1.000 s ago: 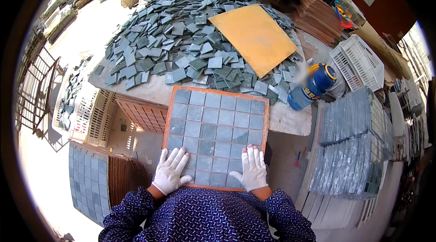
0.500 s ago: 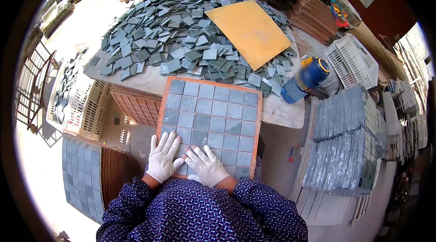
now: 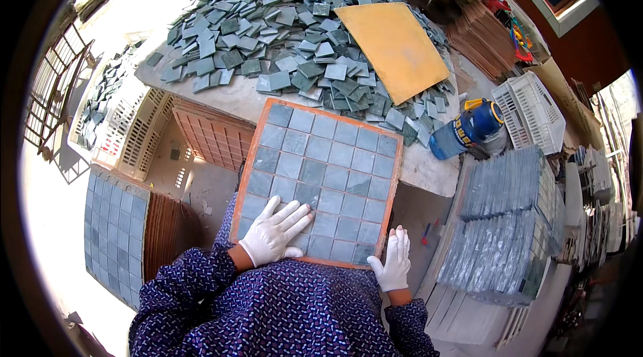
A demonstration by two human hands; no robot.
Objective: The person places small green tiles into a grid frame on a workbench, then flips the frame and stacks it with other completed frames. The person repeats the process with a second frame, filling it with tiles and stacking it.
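An orange-red tray (image 3: 395, 176) filled with rows of square grey-green tiles lies tilted in front of me, its far edge by the table and its near edge against my patterned clothing. My left hand (image 3: 271, 233), in a white glove with bare fingertips, rests flat on the tiles at the tray's near left, fingers stretched. At the near right corner is my right hand (image 3: 395, 263), gloved the same way. Its fingers point upward along the outside of the tray's right edge, and the thumb is at the corner. Neither hand grips anything.
Loose tiles (image 3: 234, 35) are heaped on the table (image 3: 429, 173), with a yellow board (image 3: 395, 49) on top. A blue bottle (image 3: 469, 128) stands at its right. Stacked tiled panels (image 3: 117, 236) are at left, wrapped tile stacks (image 3: 499, 223) at right. White crates (image 3: 134, 132) flank the table.
My right hand has slid off the tiles to the tray's right edge. My left hand stays flat on the tiles, now farther in from the left edge. The whole view has shifted slightly.
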